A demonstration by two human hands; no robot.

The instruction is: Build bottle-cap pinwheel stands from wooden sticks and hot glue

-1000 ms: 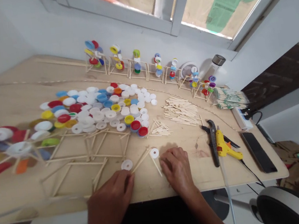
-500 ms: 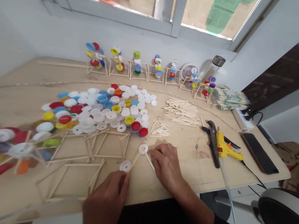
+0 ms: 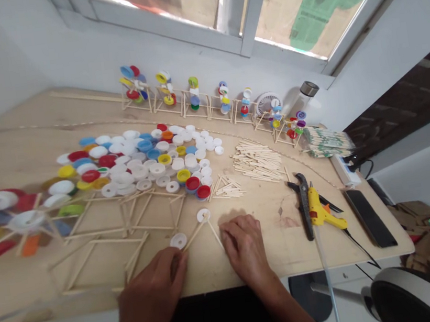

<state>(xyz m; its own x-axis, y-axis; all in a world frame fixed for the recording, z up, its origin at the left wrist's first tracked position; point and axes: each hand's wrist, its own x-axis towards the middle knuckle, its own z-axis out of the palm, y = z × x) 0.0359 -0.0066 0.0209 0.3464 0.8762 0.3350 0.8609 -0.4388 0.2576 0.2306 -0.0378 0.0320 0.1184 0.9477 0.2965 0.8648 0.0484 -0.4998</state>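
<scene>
Near the table's front edge, my left hand [image 3: 152, 288] is closed on a thin wooden stick [image 3: 195, 234] that runs up to a white cap [image 3: 203, 215]. Another white cap [image 3: 178, 241] lies just beyond its fingertips. A second stick [image 3: 215, 234] slants down from the upper cap toward my right hand [image 3: 246, 246], which rests on the table with curled fingers. Whether those fingers touch the stick or hold something is hidden.
Colourful caps [image 3: 136, 163], stick piles [image 3: 256, 161] and square stick frames [image 3: 101, 260] cover the left and middle. Pliers [image 3: 304, 204], a yellow glue gun [image 3: 316, 208] and a phone [image 3: 370, 217] lie right. Cap wheels [image 3: 194, 95] line the back.
My right hand has drawn slightly right and down, away from the upper cap and its stick. My left hand keeps its hold on the other stick. The camera view has shifted slightly.
</scene>
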